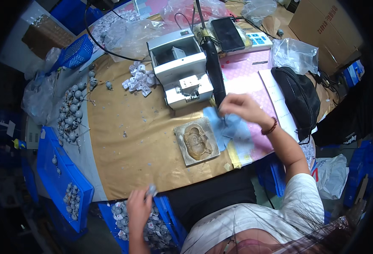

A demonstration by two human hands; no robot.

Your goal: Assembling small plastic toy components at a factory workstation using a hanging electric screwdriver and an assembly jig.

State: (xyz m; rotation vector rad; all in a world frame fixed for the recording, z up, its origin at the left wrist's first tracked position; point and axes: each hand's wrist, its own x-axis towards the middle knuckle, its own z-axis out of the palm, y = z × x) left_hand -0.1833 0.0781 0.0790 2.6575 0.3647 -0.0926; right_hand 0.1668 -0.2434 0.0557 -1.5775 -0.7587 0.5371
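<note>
My left hand (139, 206) is low at the table's near edge, pinching a small grey part (152, 190) above a blue bin (166, 211) full of similar grey and white pieces. My right hand (242, 108), blurred by motion, reaches over a light blue cloth (233, 131) on the table; its fingers touch or grip the cloth's upper edge beside a black soldering handle (214, 67). A grey square pad (197, 142) with a brownish sponge-like lump lies just left of the cloth.
A grey box-shaped machine (180, 67) stands behind the pad. White small parts (139, 78) lie to its left. Grey balls on wires (72, 110) line the left edge, with blue trays (63, 178) below. A black pouch (298, 99), phone (228, 34) and plastic bags sit at right and back.
</note>
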